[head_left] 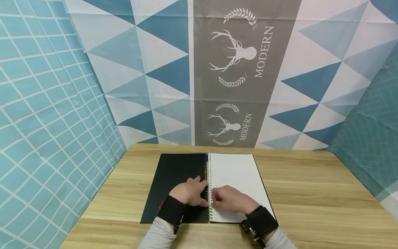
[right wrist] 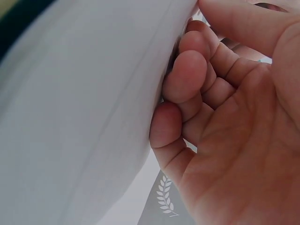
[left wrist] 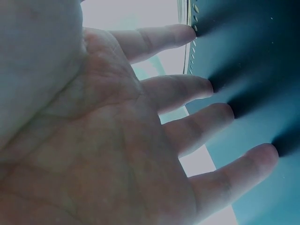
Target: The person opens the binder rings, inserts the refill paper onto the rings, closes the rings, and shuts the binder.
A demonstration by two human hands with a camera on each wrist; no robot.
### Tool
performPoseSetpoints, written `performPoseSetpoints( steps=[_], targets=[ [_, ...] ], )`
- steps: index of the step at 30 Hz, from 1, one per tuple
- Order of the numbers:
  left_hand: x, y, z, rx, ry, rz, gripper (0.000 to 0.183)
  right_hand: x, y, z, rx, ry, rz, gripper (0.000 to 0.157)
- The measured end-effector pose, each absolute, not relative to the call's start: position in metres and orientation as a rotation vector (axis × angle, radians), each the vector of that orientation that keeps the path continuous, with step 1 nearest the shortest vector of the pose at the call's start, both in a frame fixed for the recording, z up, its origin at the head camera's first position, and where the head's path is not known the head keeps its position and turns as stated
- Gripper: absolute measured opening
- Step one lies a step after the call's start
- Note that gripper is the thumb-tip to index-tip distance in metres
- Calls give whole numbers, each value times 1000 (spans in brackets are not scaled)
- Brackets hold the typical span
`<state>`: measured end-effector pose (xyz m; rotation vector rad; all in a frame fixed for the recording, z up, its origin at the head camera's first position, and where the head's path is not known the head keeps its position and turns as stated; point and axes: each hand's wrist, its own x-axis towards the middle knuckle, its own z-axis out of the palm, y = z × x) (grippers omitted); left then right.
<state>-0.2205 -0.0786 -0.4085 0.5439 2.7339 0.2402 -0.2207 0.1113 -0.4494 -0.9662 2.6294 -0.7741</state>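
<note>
A ring-bound notebook lies open, with a black cover (head_left: 178, 173) on the left and white ruled pages (head_left: 233, 169) on the right. Green binding rings (head_left: 209, 212) run through the holes at the near end of the spine. My left hand (head_left: 191, 192) spreads over the cover's punched edge, its thumb by the rings. In the left wrist view its straight fingers (left wrist: 206, 124) touch the dark sheet. Thumb and index of my right hand (head_left: 231, 199) pinch at the rings' upper end; the exact grip is hidden. Its other fingers (right wrist: 166, 124) curl against the page.
The notebook lies on a wooden table (head_left: 304, 193). Behind it hangs a patterned cloth (head_left: 230, 103) with deer heads and triangles; a blue grid cloth (head_left: 40, 121) is on the left. A small blue binding piece (head_left: 207, 157) sits at the spine's far end.
</note>
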Motion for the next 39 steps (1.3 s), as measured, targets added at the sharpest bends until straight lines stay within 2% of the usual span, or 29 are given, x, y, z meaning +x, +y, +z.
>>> performPoseSetpoints(
  steps=[39],
  targets=[
    [-219,-76,-409,541,2755,218,68,-219,110,-446,-993,2655,-722,18]
  ],
)
